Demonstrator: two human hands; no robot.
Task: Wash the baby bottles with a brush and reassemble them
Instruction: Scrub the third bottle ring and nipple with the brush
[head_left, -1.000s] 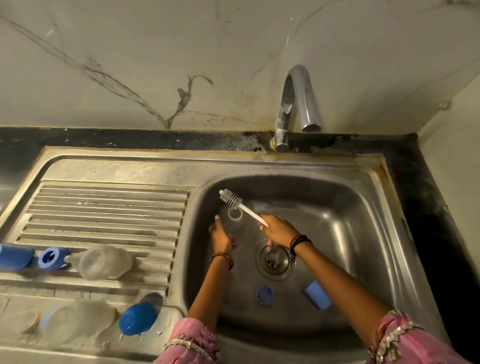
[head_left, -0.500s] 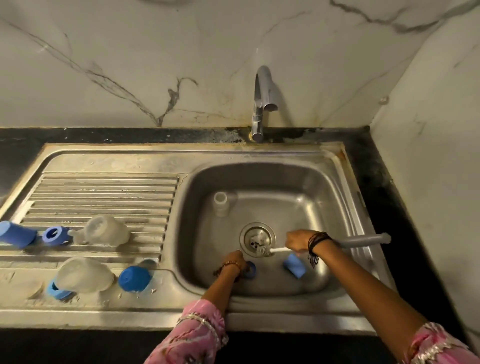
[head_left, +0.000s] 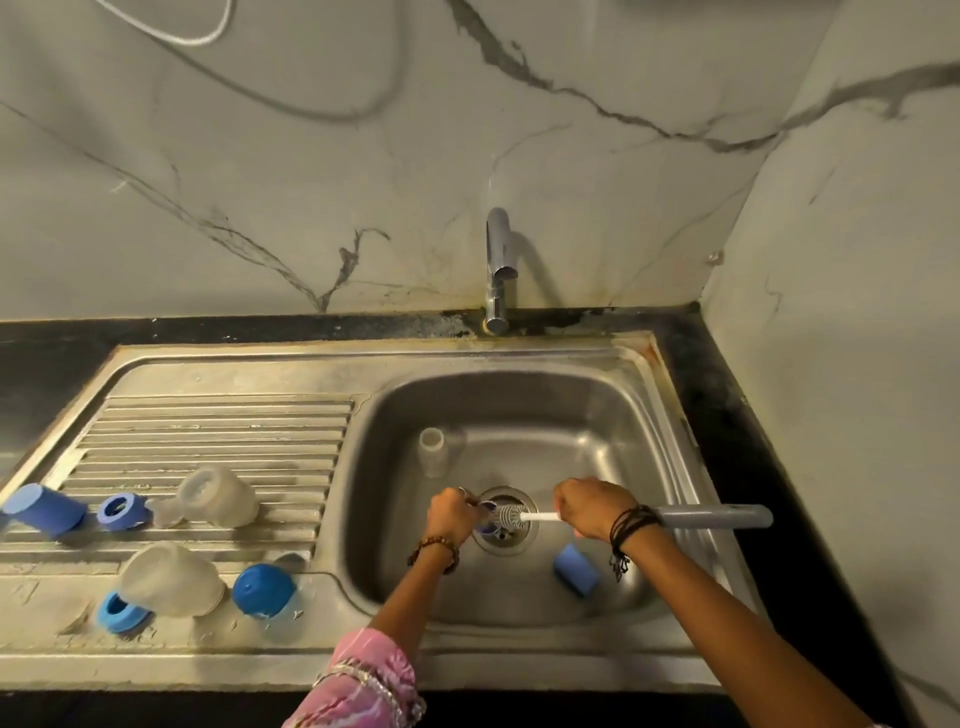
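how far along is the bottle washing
Done, apparently: loose bottles and blue rings lie on the drainboard. In hand: left hand holds a small blue ring, right hand scrubs with the brush. Left: blue cap, clear bottle, all reassembly.

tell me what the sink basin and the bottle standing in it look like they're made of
Sink basin: likely stainless steel, brushed and dulled; grey metallic sheen with soft reflections, rust-coloured stains along the rim.
Bottle: probably translucent plastic, frosted or wet; the basin shows faintly through its cloudy wall. Glass can't be ruled out.
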